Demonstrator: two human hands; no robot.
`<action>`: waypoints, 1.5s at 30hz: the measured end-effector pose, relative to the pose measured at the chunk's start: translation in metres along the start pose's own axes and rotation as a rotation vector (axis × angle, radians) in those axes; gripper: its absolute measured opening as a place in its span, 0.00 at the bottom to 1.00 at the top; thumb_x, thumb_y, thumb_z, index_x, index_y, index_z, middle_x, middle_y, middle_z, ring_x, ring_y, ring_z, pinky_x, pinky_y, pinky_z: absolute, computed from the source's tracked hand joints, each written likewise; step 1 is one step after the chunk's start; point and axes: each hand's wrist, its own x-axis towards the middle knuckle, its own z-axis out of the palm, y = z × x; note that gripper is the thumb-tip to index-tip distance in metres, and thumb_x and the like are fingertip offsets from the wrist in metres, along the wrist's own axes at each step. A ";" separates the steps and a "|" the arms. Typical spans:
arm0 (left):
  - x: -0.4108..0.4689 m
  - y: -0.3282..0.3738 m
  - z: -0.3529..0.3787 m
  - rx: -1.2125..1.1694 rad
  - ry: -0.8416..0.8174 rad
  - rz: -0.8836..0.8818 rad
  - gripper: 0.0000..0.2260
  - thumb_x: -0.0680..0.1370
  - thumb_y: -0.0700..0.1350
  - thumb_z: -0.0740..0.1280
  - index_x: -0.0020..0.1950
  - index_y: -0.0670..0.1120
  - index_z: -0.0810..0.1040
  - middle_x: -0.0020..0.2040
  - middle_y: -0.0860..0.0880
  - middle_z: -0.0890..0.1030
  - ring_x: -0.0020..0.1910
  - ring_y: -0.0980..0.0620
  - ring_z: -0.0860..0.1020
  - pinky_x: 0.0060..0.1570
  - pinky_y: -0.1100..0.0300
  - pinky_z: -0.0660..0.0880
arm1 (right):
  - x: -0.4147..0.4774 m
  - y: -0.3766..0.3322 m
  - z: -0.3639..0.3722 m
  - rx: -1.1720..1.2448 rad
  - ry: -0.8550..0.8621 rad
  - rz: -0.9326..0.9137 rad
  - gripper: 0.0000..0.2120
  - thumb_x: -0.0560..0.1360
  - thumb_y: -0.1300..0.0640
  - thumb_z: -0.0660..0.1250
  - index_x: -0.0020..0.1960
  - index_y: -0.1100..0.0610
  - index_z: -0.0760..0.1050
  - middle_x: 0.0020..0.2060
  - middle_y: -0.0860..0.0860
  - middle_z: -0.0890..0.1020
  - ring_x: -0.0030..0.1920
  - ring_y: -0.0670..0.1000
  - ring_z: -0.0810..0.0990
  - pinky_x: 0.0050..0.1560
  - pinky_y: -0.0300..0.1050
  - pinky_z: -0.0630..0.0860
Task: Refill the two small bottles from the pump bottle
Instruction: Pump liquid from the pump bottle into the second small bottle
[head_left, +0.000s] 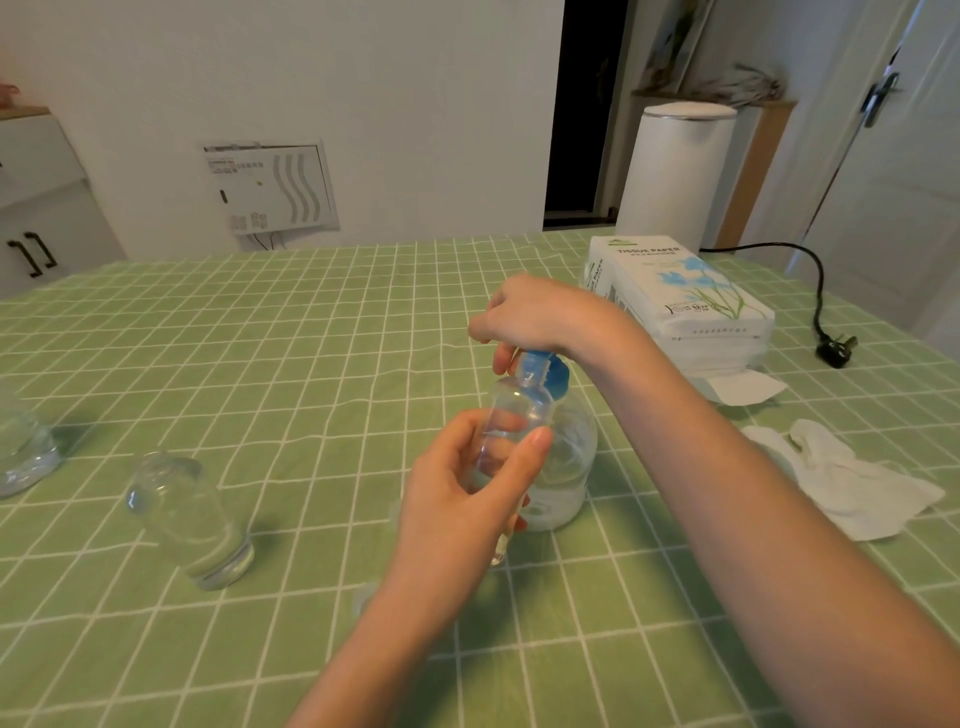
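Just right of the frame's centre, a small bottle (519, 410) is gripped around its body by the left hand (467, 499), thumb on one side and fingers curled on the other. It is raised so that its mouth meets the blue spout of the pump bottle (569, 467), presumably so that the liquid is caught without spilling. The pump head is covered from above by the right hand (540, 317), fingers curled down over it, a hold suited to pressing. The pump bottle stands on the green checked tablecloth (311, 338). The second small bottle (189, 519) stands at lower left, well apart, seemingly awaiting its turn. A crumpled tissue (841, 478) lies at right, likely kept for drips.
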 end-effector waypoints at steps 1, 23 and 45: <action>0.000 0.000 0.000 -0.001 -0.002 0.001 0.16 0.64 0.56 0.69 0.46 0.47 0.79 0.35 0.49 0.80 0.28 0.58 0.74 0.26 0.68 0.71 | 0.000 0.001 0.001 -0.003 -0.007 0.006 0.16 0.77 0.53 0.61 0.58 0.63 0.75 0.52 0.57 0.82 0.40 0.54 0.75 0.36 0.42 0.69; 0.000 -0.001 0.001 -0.006 0.013 0.002 0.16 0.63 0.58 0.69 0.43 0.48 0.80 0.33 0.51 0.79 0.28 0.57 0.74 0.26 0.66 0.73 | 0.001 0.002 0.003 0.017 -0.004 0.005 0.15 0.76 0.54 0.62 0.57 0.64 0.75 0.51 0.59 0.83 0.49 0.57 0.81 0.45 0.45 0.74; -0.001 0.000 0.002 -0.004 0.013 -0.006 0.17 0.63 0.58 0.69 0.45 0.48 0.80 0.33 0.51 0.79 0.29 0.58 0.75 0.26 0.67 0.73 | 0.002 0.002 0.004 0.045 0.005 0.018 0.16 0.76 0.54 0.62 0.57 0.64 0.76 0.51 0.60 0.83 0.54 0.59 0.81 0.47 0.46 0.75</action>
